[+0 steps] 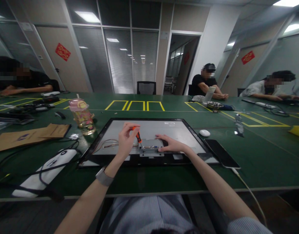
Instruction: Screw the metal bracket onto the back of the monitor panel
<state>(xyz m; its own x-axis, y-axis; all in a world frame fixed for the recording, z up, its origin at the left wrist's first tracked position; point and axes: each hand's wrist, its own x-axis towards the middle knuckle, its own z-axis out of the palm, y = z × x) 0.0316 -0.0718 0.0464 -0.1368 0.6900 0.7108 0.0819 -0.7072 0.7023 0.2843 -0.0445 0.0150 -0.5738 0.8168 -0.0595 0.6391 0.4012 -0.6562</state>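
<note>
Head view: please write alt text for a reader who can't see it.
The left grip holds an orange screwdriver at a metal bracket on a flat panel; the right grip rests at the bracket's other end. A bottle and phone flank the panel on a green table.

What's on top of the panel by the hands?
On the panel: a metal bracket, thin wires and a white label. The left hand holds a screwdriver at the bracket. What lies under the right hand, at the bracket's edge, is covered.
</note>
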